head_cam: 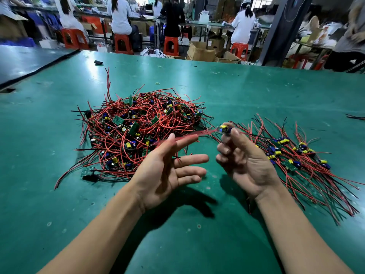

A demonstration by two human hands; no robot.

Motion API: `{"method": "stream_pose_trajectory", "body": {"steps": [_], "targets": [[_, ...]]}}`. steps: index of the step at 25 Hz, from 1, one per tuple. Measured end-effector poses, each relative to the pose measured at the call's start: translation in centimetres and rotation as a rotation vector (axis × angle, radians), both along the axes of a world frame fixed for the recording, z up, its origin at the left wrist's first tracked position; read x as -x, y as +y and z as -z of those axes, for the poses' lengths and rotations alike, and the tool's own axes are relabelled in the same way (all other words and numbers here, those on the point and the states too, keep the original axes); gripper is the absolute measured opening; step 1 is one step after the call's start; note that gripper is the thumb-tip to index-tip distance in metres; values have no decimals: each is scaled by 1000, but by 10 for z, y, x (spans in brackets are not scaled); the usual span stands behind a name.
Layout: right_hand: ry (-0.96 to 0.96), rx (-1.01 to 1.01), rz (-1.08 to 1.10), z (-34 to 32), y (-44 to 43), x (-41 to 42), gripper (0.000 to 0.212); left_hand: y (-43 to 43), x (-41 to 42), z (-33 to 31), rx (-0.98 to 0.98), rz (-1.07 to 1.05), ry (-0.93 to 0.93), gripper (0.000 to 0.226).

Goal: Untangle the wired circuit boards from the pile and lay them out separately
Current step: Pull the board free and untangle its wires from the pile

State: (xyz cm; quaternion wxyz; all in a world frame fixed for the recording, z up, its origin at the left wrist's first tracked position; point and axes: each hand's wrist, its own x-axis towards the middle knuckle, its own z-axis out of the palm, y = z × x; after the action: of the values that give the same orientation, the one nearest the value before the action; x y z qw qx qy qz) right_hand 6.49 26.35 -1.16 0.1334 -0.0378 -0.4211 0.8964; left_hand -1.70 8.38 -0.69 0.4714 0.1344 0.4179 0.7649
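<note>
A tangled pile [138, 131] of small green circuit boards with red and black wires lies on the green table [256, 91], left of centre. To the right, several separated boards [292, 153] lie side by side with their wires fanned out. My right hand [243, 157] is raised between the two groups and pinches one board [224, 128] with a yellow and a blue part at its fingertips. That board's red wires [177, 137], blurred, stretch left across the fingers of my left hand [171, 167], which is held palm-up with straight, spread fingers.
A small black object [98, 62] and a yellow rubber band [157, 83] lie further back on the table. A few loose wires [355, 117] sit at the right edge. Beyond the far edge, people sit on red stools [122, 44] among cardboard boxes.
</note>
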Motion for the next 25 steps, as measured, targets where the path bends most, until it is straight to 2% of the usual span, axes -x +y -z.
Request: {"method": "stream_pose_trajectory", "body": {"steps": [2, 3, 7, 9, 14, 18, 21, 25], "targets": [[44, 67, 80, 1, 2, 1, 33, 0, -4, 0, 7, -23, 21, 45], [47, 8, 113, 2, 0, 2, 27, 1, -6, 2, 15, -24, 59, 41], [39, -516, 104, 8, -9, 3, 31, 6, -12, 4, -22, -105, 171, 33], [73, -619, 4, 8, -12, 1, 37, 5, -11, 5, -22, -174, 170, 31], [73, -440, -207, 3, -10, -5, 40, 0, -5, 5, -93, -90, 106, 32], [-1, -367, -221, 3, -6, -5, 32, -4, -3, 8, -115, -44, 138, 32], [-66, -327, -160, 6, -4, -2, 40, 1, -2, 10, -6, -54, 219, 28], [-129, -333, -110, 5, -6, 3, 37, 9, -5, 10, 180, -7, 357, 29]]}}
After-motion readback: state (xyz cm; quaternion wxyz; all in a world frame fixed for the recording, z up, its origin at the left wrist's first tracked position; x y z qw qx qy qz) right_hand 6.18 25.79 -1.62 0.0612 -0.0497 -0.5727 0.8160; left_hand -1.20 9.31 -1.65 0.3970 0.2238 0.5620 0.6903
